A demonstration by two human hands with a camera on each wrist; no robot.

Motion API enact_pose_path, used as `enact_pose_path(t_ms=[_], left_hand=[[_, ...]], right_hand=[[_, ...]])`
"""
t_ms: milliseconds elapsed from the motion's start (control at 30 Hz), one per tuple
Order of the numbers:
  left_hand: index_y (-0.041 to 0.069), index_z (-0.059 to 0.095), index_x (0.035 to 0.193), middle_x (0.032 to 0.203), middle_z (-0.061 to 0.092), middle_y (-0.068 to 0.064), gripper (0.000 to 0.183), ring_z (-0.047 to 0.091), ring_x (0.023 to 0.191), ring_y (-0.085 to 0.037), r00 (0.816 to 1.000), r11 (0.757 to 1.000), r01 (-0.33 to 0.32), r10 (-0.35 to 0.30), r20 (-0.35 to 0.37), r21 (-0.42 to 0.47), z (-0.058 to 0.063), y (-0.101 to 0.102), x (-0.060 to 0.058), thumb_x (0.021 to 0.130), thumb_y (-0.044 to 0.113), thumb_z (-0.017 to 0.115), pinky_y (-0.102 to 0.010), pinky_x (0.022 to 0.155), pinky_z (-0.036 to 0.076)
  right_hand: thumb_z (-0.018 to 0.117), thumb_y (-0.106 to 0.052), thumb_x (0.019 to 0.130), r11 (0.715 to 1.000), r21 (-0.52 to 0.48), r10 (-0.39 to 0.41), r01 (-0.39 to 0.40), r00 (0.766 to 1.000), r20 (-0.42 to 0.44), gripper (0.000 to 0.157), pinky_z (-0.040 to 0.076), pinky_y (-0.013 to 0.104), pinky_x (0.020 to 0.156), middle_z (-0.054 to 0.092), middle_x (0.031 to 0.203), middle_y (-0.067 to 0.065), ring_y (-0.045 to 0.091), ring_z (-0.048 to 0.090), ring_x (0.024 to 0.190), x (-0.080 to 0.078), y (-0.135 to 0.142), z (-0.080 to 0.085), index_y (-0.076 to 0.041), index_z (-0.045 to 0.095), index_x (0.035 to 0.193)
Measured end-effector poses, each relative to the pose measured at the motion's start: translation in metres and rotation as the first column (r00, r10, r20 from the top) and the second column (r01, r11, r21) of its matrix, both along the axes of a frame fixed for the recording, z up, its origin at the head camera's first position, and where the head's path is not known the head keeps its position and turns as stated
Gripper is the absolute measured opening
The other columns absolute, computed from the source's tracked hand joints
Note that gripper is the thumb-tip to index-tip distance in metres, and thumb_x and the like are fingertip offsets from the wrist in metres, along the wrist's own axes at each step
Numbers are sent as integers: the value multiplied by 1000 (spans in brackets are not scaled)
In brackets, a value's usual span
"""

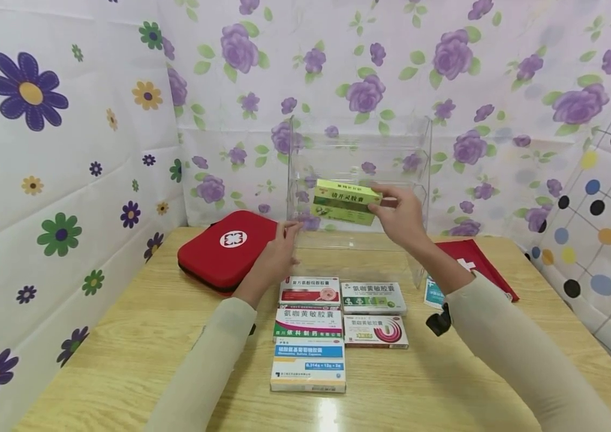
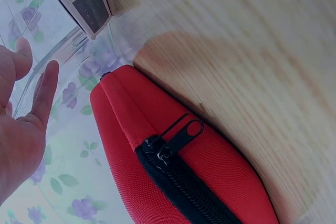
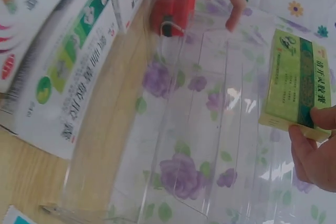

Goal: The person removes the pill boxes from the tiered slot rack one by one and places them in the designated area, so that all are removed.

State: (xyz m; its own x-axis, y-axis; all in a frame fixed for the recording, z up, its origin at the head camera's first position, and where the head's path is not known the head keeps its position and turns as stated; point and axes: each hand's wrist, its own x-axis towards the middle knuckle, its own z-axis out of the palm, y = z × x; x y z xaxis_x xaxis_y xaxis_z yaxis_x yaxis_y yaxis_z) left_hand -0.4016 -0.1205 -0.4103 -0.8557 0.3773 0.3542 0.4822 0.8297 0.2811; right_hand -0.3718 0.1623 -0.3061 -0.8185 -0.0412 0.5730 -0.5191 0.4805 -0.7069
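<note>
My right hand (image 1: 401,216) pinches the right end of a yellow-green medicine box (image 1: 344,203) between thumb and fingers. The box is held up in front of a clear acrylic tiered rack (image 1: 359,241), its printed face turned toward me. In the right wrist view the same box (image 3: 295,80) appears above the rack's steps. My left hand (image 1: 279,249) is at the rack's left edge with fingers extended; whether they touch it I cannot tell. Its thumb and a finger stand apart in the left wrist view, where the hand (image 2: 23,124) holds nothing.
A red zippered first-aid case (image 1: 219,255) lies left of the rack. Several medicine boxes lie in two columns in front, including a blue-and-white box (image 1: 307,367) and a green-and-white box (image 1: 372,298). A red pouch (image 1: 491,270) and a teal packet (image 1: 433,294) lie at right, partly behind the right arm.
</note>
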Motion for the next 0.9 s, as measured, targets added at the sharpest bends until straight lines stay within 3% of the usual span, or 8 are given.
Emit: enact_pose_path(t_ms=[167,467,633,900], left_hand=[[17,22,153,153,21,-6,91,52,58,-16,1000,1000,-9,9,-1,7,2,0,-1,83,7,78,-23,56,50],[18,20,155,154,19,-5,92,53,61,-17,1000,1000,-5,5,31,18,-1,2,-2,84,6,77,-22,55,49],[17,23,154,153,21,-6,91,52,58,-16,1000,1000,-5,5,13,31,-3,0,-3,83,4,78,-23,52,48],[19,21,156,153,20,-5,94,54,58,-17,998,999,-8,5,58,50,0,2,-2,83,4,78,-23,51,49]], right_hand=[[70,-6,92,998,22,59,-60,996,60,36,54,22,74,62,128,16,35,66,106,25,9,-8,-4,66,127],[71,-15,92,996,26,77,-86,967,244,36,57,38,84,61,125,16,33,65,110,64,29,-30,-7,65,127],[73,-13,90,994,-2,106,-111,946,307,37,57,36,82,60,125,17,35,66,108,80,41,-44,-6,65,126],[75,-7,87,986,1,153,-165,915,374,35,58,34,78,61,119,21,36,68,101,106,60,-63,-1,65,121]])
